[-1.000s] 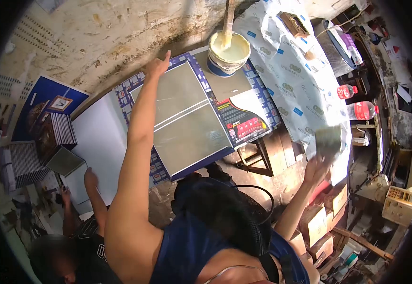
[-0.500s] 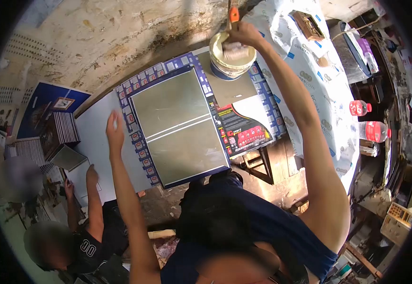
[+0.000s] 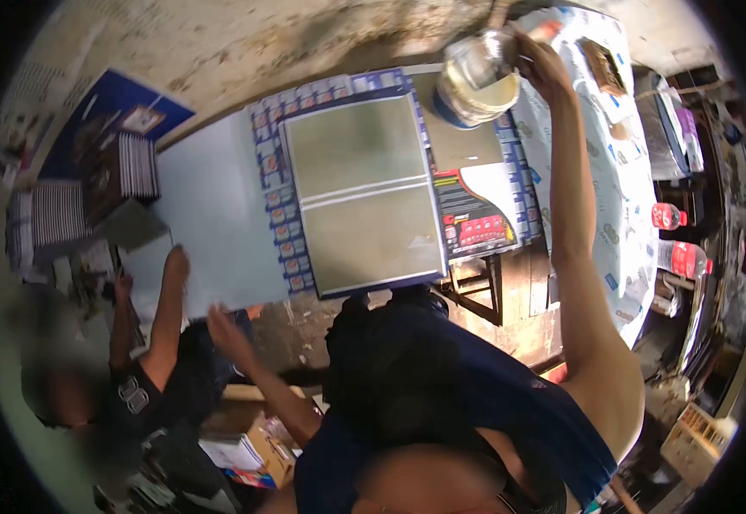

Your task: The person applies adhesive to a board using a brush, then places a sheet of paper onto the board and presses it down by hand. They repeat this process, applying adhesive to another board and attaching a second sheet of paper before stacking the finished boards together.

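Observation:
My right hand point(image 3: 546, 68) is closed round a brush point(image 3: 497, 53) over the bucket, its orange handle end a blur beside my fingers. The bucket point(image 3: 481, 110) has pale paste smeared down its wall and stands at the back of the table. In front of me lies a dark blue sheet point(image 3: 428, 206) bearing two grey-brown boards point(image 3: 373, 236), with white strips between and around them. My left hand point(image 3: 230, 336) hangs off the table's near edge, somewhat blurred, fingers loosely stretched and holding nothing.
A co-worker's hand point(image 3: 176, 261) rests on the pale tabletop point(image 3: 218, 214) at left, near stacked striped blocks point(image 3: 137, 167). A printed black-and-red sheet point(image 3: 480, 227) lies right of the boards. Plastic bottles point(image 3: 684, 259) and a patterned white covering point(image 3: 600, 188) are at right.
My left hand has dropped from above the tabletop to below its near edge. My right hand has tilted the brush across the bucket's rim. The whole view has shifted.

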{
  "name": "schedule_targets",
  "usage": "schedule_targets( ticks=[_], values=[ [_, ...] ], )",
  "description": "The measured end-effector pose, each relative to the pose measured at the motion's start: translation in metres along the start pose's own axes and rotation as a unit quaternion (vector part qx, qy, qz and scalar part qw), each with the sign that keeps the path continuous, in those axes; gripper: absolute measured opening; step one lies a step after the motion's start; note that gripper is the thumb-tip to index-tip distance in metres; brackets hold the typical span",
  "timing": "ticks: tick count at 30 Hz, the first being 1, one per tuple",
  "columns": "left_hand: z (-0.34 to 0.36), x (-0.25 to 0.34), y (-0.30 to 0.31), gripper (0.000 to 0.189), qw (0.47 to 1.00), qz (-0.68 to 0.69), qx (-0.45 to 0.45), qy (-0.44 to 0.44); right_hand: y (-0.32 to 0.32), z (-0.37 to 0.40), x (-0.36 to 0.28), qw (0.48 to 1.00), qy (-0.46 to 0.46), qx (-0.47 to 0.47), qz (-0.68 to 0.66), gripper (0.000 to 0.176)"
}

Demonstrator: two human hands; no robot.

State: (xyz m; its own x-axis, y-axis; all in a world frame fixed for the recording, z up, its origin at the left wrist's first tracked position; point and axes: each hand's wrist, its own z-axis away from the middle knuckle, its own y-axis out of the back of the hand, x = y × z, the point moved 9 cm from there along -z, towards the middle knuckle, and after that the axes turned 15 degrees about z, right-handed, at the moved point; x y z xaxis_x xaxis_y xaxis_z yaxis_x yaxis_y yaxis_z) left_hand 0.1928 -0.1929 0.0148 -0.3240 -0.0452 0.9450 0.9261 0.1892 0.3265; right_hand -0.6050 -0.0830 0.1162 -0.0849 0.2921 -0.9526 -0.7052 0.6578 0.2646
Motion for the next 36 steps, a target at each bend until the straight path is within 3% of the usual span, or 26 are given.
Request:
schedule_targets(
  ticks=[1,2,3,4,5,7,8,10,12,13,14,15,16,18,20,21,22,24,27,28,30,32,34,36],
  values=[
    [-0.034,-0.014,-0.031,0.039,0.979,0.204,-0.014,-0.006,-0.018,0.019,0.002,0.997,0.064,-0.017,-0.03,0.024],
    [-0.073,0.0,-0.079,0.036,0.98,0.17,-0.07,-0.074,-0.037,0.041,0.001,0.989,0.13,-0.031,-0.062,0.019],
    [-0.08,0.054,-0.136,0.031,0.962,0.193,-0.151,-0.12,-0.062,0.08,-0.007,0.994,0.111,0.001,0.014,0.018],
    [-0.078,0.104,-0.189,0.027,0.95,0.191,-0.215,-0.121,-0.093,0.12,-0.02,0.991,0.092,0.036,0.09,0.016],
    [-0.079,0.137,-0.241,0.024,0.934,0.188,-0.278,-0.122,-0.127,0.141,-0.019,0.976,0.163,0.015,0.143,0.014],
    [-0.074,0.142,-0.341,0.028,0.842,0.08,-0.451,-0.285,-0.205,0.19,-0.014,0.908,0.327,-0.016,0.262,0.012],
    [-0.066,0.133,-0.375,0.046,0.801,-0.018,-0.483,-0.353,-0.249,0.224,-0.022,0.852,0.412,-0.028,0.323,0.013],
    [-0.051,0.095,-0.433,0.069,0.696,-0.234,-0.594,-0.328,-0.325,0.276,-0.037,0.774,0.479,-0.125,0.396,0.021],
    [-0.047,0.102,-0.431,0.078,0.67,-0.324,-0.596,-0.3,-0.362,0.294,0.003,0.778,0.436,-0.095,0.443,0.027],
    [-0.042,0.093,-0.425,0.083,0.65,-0.368,-0.602,-0.281,-0.377,0.306,0.03,0.795,0.4,-0.132,0.437,0.029],
    [-0.038,0.086,-0.425,0.086,0.663,-0.346,-0.602,-0.28,-0.388,0.319,0.047,0.811,0.362,-0.165,0.43,0.031],
    [-0.041,0.085,-0.428,0.09,0.677,-0.324,-0.597,-0.283,-0.394,0.344,0.051,0.786,0.405,-0.185,0.43,0.031],
    [-0.046,0.086,-0.431,0.094,0.694,-0.301,-0.588,-0.286,-0.399,0.358,0.046,0.793,0.354,-0.24,0.435,0.031],
    [-0.043,0.097,-0.419,0.099,0.672,-0.329,-0.616,-0.246,-0.394,0.356,0.034,0.789,0.379,-0.257,0.408,0.031],
    [-0.047,0.094,-0.423,0.1,0.676,-0.326,-0.617,-0.236,-0.388,0.329,-0.002,0.751,0.44,-0.145,0.471,0.031],
    [-0.053,0.08,-0.436,0.098,0.735,-0.277,-0.561,-0.262,-0.385,0.303,-0.002,0.761,0.423,-0.091,0.483,0.031],
    [-0.049,0.078,-0.433,0.099,0.711,-0.304,-0.585,-0.244,-0.388,0.283,0.004,0.781,0.401,-0.08,0.472,0.03],
    [-0.042,0.089,-0.423,0.099,0.657,-0.358,-0.628,-0.213,-0.411,0.286,0.06,0.77,0.38,-0.152,0.489,0.031],
    [-0.044,0.08,-0.431,0.093,0.633,-0.39,-0.625,-0.239,-0.412,0.351,0.04,0.846,0.313,-0.237,0.361,0.032],
    [-0.042,0.078,-0.43,0.091,0.617,-0.408,-0.63,-0.236,-0.413,0.364,0.04,0.812,0.351,-0.257,0.389,0.034],
    [-0.043,0.077,-0.43,0.089,0.624,-0.409,-0.63,-0.215,-0.392,0.349,0.022,0.803,0.419,-0.14,0.401,0.025],
    [-0.047,0.077,-0.442,0.089,0.645,-0.403,-0.616,-0.205,-0.384,0.304,0.022,0.789,0.411,-0.041,0.455,0.032],
    [-0.051,0.06,-0.456,0.092,0.674,-0.398,-0.59,-0.197,-0.396,0.279,0.035,0.818,0.371,-0.08,0.432,0.03],
    [-0.048,0.078,-0.443,0.092,0.67,-0.432,-0.566,-0.209,-0.419,0.319,0.063,0.814,0.402,-0.113,0.403,0.029]
  ],
)
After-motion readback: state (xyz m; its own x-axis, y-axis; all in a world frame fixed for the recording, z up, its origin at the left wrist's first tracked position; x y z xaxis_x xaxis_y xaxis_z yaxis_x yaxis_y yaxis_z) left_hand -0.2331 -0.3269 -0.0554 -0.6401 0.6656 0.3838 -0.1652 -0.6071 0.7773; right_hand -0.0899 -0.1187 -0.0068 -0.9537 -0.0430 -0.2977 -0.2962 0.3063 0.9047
